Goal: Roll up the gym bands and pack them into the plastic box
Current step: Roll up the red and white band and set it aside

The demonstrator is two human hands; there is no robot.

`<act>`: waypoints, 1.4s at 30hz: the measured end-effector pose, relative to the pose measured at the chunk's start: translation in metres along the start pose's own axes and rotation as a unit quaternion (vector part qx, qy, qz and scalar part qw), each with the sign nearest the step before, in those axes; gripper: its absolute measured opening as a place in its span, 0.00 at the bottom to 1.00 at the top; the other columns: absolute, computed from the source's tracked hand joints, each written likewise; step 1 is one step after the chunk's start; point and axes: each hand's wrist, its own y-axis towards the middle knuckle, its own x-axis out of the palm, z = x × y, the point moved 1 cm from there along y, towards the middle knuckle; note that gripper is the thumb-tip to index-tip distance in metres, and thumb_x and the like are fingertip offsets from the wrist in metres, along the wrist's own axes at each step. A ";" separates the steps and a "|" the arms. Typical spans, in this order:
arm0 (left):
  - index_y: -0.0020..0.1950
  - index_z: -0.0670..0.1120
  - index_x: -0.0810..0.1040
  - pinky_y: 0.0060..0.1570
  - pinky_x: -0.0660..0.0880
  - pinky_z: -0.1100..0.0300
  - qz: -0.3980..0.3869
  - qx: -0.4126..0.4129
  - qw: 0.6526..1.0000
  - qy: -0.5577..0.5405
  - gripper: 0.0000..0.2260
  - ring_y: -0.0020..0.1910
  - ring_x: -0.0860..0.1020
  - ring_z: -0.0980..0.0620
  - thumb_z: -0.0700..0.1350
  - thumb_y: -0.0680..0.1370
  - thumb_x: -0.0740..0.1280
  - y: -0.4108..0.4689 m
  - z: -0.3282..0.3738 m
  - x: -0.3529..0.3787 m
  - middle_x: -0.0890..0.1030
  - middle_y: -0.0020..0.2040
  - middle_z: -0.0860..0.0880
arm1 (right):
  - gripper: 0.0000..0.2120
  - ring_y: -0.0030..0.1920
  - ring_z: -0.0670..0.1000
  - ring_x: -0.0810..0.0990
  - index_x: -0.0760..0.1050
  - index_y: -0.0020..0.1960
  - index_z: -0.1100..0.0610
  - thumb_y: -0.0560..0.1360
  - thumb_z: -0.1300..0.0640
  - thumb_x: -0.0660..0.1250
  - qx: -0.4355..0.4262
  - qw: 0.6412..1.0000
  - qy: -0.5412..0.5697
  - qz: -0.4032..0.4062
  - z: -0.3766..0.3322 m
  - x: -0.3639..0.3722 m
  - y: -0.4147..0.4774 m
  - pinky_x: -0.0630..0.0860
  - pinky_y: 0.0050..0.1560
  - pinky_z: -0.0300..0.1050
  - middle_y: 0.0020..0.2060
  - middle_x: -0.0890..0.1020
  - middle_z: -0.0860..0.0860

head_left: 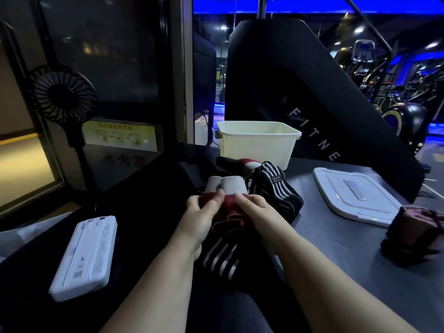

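Note:
My left hand (199, 212) and my right hand (254, 210) both grip a red and grey gym band (227, 195) in the middle of the table. Its grey end sticks up beyond my fingertips. A black band with pale stripes (276, 188) lies piled just behind and to the right of my hands. Another striped stretch (221, 258) lies between my wrists. The pale plastic box (257, 143) stands open at the back of the table. Its white lid (353, 195) lies flat to the right.
A rolled dark red and black band (413, 236) sits near the right edge. A white power bank (86, 255) lies front left. A black fan (62, 94) stands at back left. A black gym machine panel (312, 92) rises behind the box.

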 end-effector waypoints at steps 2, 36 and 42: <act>0.60 0.48 0.71 0.61 0.75 0.48 0.004 0.013 1.000 0.005 0.25 0.56 0.79 0.49 0.67 0.74 0.61 0.000 0.000 0.001 0.79 0.56 0.46 | 0.36 0.50 0.54 0.84 0.73 0.59 0.57 0.61 0.38 0.78 0.007 0.999 0.035 0.009 -0.002 0.002 0.000 0.80 0.56 0.54 0.51 0.84 0.56; 0.60 0.49 0.75 0.32 0.77 0.63 0.039 0.029 0.989 -0.142 0.12 0.38 0.80 0.52 0.37 0.80 0.65 0.015 -0.012 0.004 0.82 0.49 0.43 | 0.24 0.43 0.61 0.81 0.75 0.56 0.59 0.60 0.62 0.72 0.024 0.985 0.159 -0.057 -0.019 -0.011 -0.010 0.80 0.42 0.53 0.45 0.82 0.62; 0.53 0.43 0.77 0.27 0.75 0.64 0.040 0.022 0.987 -0.152 0.05 0.30 0.78 0.55 0.37 0.79 0.67 0.016 -0.014 0.007 0.81 0.36 0.46 | 0.25 0.38 0.59 0.81 0.75 0.56 0.62 0.60 0.62 0.72 0.034 0.985 0.153 -0.066 -0.018 -0.014 -0.011 0.79 0.36 0.48 0.42 0.82 0.62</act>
